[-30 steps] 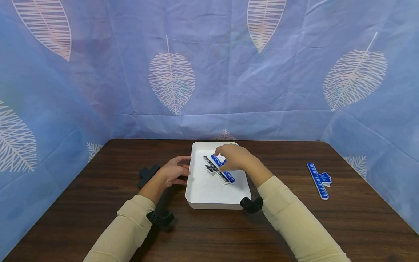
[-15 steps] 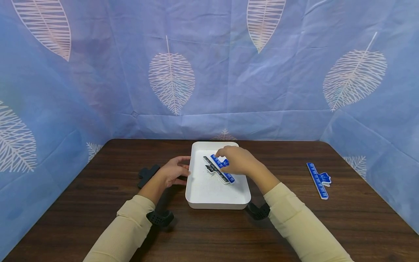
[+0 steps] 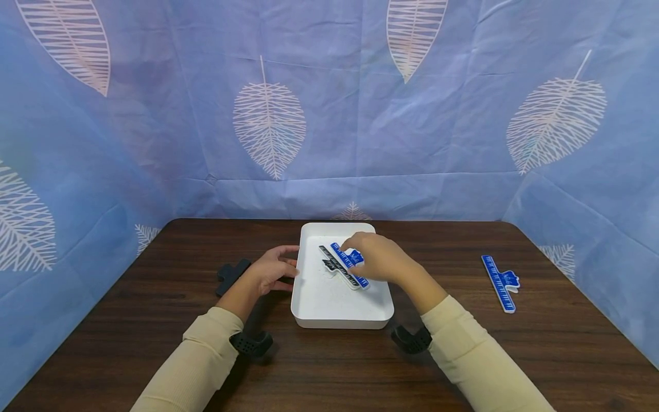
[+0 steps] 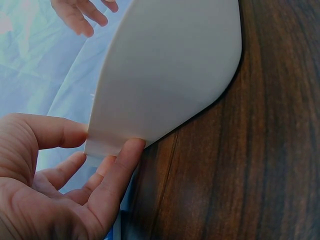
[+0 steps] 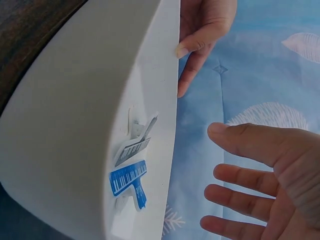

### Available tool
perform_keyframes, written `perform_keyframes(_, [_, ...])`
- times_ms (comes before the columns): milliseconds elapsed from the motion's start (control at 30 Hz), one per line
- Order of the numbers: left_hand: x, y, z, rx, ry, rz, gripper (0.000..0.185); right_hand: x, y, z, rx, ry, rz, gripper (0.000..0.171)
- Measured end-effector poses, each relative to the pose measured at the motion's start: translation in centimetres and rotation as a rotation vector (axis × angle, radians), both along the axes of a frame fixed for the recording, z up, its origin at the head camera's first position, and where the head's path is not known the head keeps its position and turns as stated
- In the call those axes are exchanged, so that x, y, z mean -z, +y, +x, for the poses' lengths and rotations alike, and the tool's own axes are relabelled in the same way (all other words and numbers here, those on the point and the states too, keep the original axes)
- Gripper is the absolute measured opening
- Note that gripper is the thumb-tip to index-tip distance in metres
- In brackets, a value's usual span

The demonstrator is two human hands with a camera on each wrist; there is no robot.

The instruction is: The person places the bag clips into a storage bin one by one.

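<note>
A white tray (image 3: 342, 309) stands on the dark table. Inside it lie two clips with piano-key strips, side by side and slanted: a black-and-white clip (image 3: 338, 267) and a blue clip (image 3: 348, 262). My left hand (image 3: 270, 270) touches the tray's left side; in the left wrist view its fingertips (image 4: 134, 144) rest against the white wall. Over the tray's right half hovers my right hand (image 3: 381, 257), covering part of the blue clip in the head view. In the right wrist view its fingers (image 5: 240, 202) are spread, apart from the blue clip (image 5: 128, 179) and holding nothing.
Another blue piano-key clip (image 3: 500, 284) lies on the table at the right. A black clip (image 3: 233, 276) lies left of the tray, partly behind my left wrist. Blue leaf-printed cloth (image 3: 329, 114) hangs behind and beside the table.
My right hand has shifted slightly right and toward me, uncovering more of the blue clip in the tray. The left hand and tray have stayed in place.
</note>
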State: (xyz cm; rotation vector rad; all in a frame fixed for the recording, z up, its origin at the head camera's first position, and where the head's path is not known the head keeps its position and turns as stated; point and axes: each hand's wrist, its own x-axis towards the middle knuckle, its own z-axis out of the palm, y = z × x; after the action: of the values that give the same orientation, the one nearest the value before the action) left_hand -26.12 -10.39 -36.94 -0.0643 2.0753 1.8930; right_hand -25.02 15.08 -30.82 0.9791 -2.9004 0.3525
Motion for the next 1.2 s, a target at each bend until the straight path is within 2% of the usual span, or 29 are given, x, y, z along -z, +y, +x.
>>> perform_keyframes(600, [0.0, 0.1, -0.1, -0.011, -0.006, -0.012, 0.069, 0.2, 2.2, 1.1, -0.028, 0.076, -0.049, 0.044])
perform_keyframes(833, [0.1, 0.2, -0.3, -0.015, -0.008, -0.014, 0.069, 0.1, 3.0, 1.3, -0.003, 0.072, -0.06, 0.044])
perform_keyframes(1200, [-0.2, 0.1, -0.3, -0.005, -0.008, -0.008, 0.068, 0.2, 4.3, 1.5, -0.009, 0.13, -0.06, 0.047])
